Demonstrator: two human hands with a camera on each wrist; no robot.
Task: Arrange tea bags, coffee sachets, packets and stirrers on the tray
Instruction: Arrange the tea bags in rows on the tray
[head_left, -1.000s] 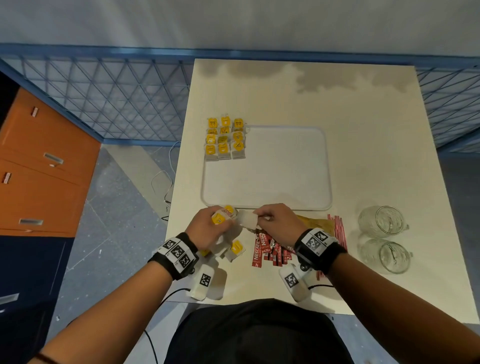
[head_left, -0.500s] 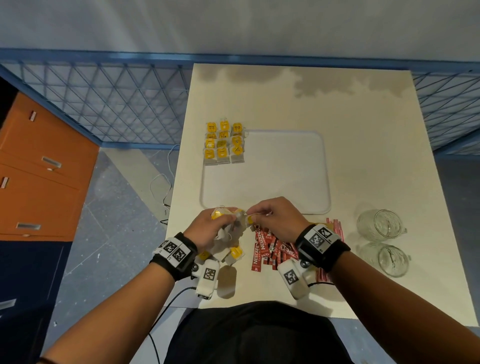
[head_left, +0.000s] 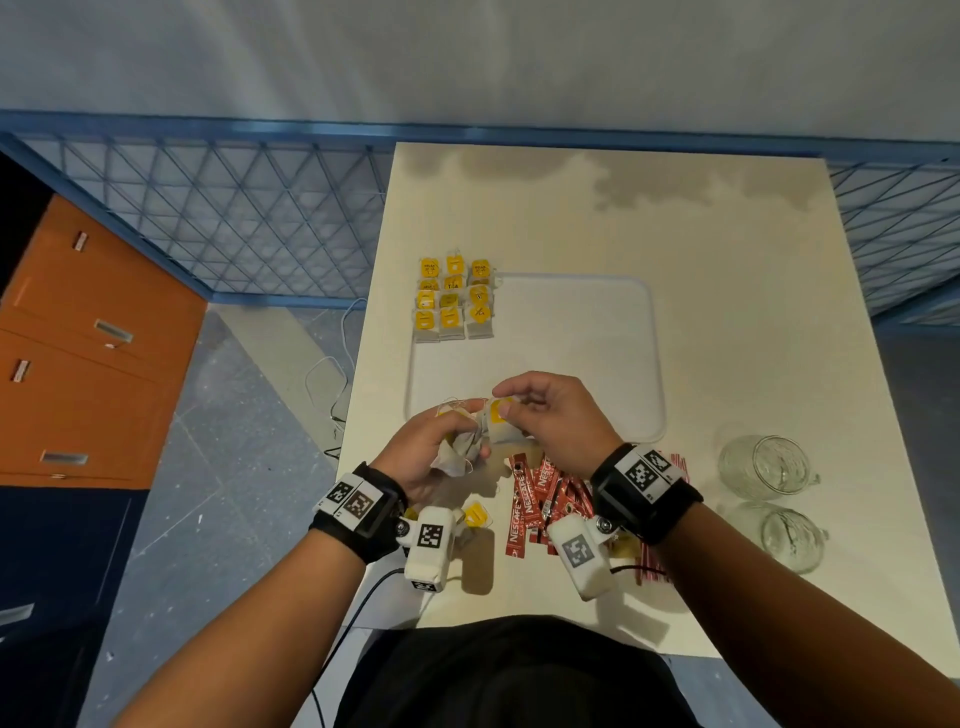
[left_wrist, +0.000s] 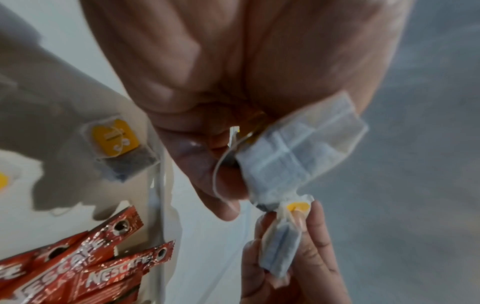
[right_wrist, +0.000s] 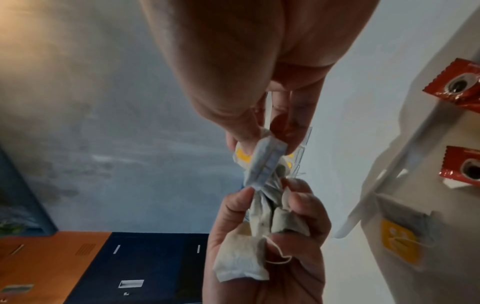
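Observation:
My left hand (head_left: 460, 439) grips a bunch of white tea bags (right_wrist: 255, 232) with loose strings, just over the near edge of the white tray (head_left: 571, 364). My right hand (head_left: 511, 410) pinches one tea bag with a yellow tag (left_wrist: 281, 244) at the top of that bunch. Several yellow-tagged tea bags (head_left: 453, 300) lie in rows at the tray's far left corner. Red Nescafe coffee sachets (head_left: 540, 493) lie heaped on the table under my right wrist, with red stirrers (head_left: 678, 465) beside them. A single tea bag (left_wrist: 118, 144) rests on the table below my left hand.
Two glass mugs (head_left: 763, 465) (head_left: 792, 538) lie near the table's right front. The table's left edge drops to the floor, with an orange cabinet (head_left: 88, 353) and a blue mesh fence (head_left: 234, 218) beyond. Most of the tray's surface is bare.
Both hands have crept forward over the tray's near edge. My right hand has changed its pinch to a yellow-tagged tea bag at the top of the bunch.

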